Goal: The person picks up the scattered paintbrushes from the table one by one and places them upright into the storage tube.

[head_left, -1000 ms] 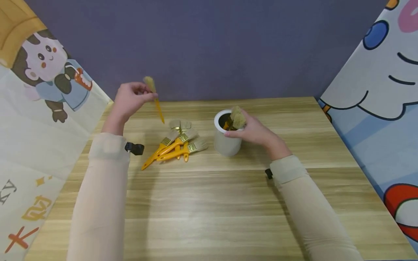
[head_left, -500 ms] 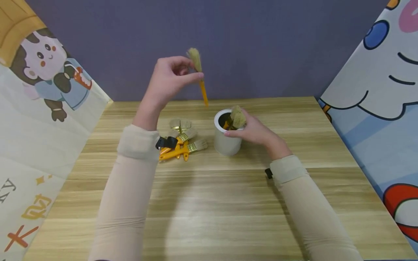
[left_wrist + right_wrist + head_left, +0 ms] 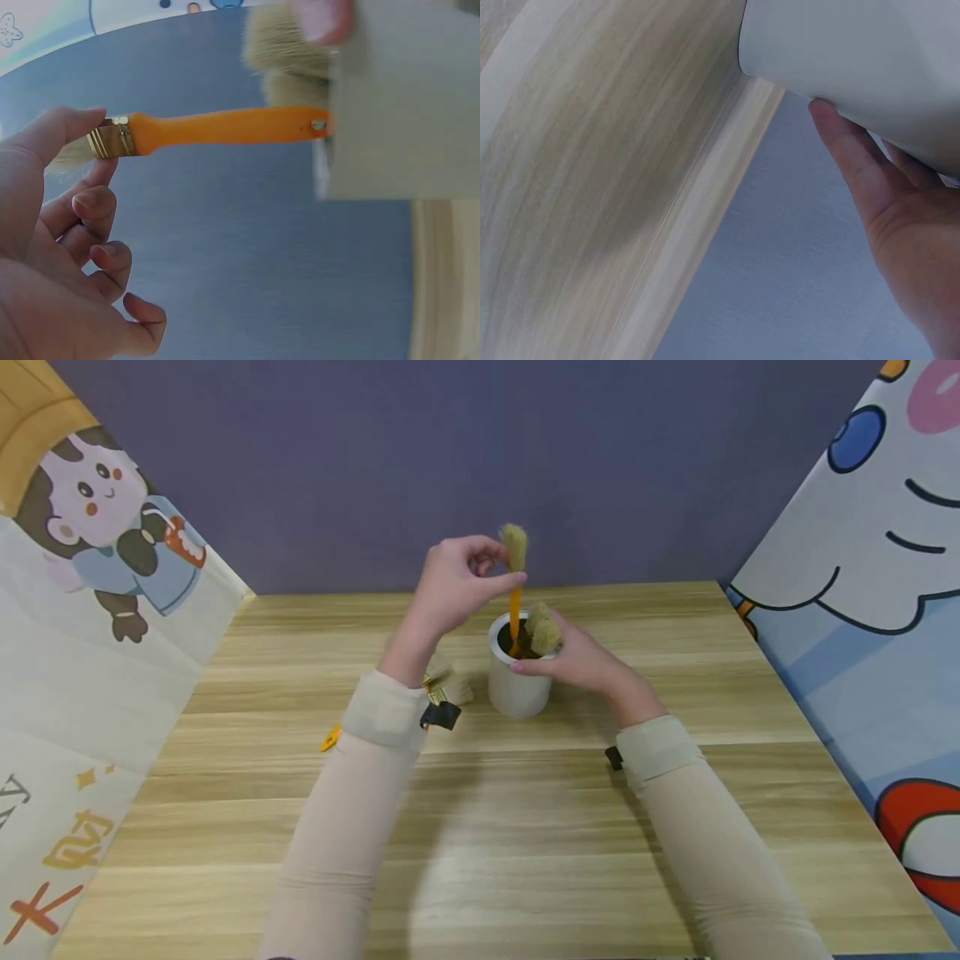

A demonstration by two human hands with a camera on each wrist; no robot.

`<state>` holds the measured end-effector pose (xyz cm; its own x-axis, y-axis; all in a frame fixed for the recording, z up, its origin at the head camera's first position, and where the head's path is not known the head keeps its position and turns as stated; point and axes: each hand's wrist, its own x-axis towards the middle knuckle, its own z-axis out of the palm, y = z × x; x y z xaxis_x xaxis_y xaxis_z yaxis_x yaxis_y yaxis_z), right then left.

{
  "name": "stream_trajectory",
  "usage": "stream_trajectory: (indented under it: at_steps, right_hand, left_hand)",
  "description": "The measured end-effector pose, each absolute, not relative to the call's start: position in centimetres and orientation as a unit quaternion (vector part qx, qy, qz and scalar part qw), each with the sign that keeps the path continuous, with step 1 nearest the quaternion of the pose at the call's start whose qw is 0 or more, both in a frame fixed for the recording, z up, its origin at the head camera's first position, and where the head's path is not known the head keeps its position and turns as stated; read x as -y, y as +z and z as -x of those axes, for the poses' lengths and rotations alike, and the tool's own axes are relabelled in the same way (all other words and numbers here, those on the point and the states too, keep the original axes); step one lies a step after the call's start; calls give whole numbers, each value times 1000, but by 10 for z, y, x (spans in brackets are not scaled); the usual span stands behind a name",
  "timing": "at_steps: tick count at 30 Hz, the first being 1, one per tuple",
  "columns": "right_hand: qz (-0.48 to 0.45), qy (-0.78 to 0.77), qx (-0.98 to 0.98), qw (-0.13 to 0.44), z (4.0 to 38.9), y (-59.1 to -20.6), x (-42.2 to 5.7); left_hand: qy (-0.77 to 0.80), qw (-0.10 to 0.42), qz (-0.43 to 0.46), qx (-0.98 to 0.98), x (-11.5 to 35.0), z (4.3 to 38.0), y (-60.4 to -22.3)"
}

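Note:
My left hand (image 3: 461,578) pinches a paintbrush (image 3: 225,126) at its gold metal band between thumb and index finger, the other fingers loosely curled. The brush stands bristles up, its orange handle pointing down with the tip at the mouth of a white can (image 3: 519,687). My right hand (image 3: 581,658) holds the can at its rim on the right side; in the right wrist view its fingers lie along the can wall (image 3: 855,67). Bristle heads of other paintbrushes (image 3: 543,630) stick up out of the can beside my right thumb.
More paintbrushes (image 3: 450,690) lie in a pile left of the can, mostly hidden behind my left forearm; one orange handle end (image 3: 330,739) shows. A wooden table (image 3: 525,827) carries everything, with a dark wall (image 3: 480,460) behind and printed panels at both sides.
My left hand has carried the paintbrush rightward from beyond the pile, first up and then down, to the can's mouth. My right hand has kept its hold on the can.

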<state>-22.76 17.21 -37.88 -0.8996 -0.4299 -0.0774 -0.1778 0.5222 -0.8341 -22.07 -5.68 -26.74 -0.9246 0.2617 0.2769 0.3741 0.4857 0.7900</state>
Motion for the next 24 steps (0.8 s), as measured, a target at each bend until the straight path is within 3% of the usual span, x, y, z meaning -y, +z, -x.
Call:
stream_trajectory:
  at_steps: [19,24]
  right_hand:
    - [207,-478,-842,139,227,-378,-170]
    - [188,-462,-855,142,226,-378,-170]
  left_hand:
    - [-346,43,106,931,36,216,-330]
    - [-304,59,90,947,32,215,-340]
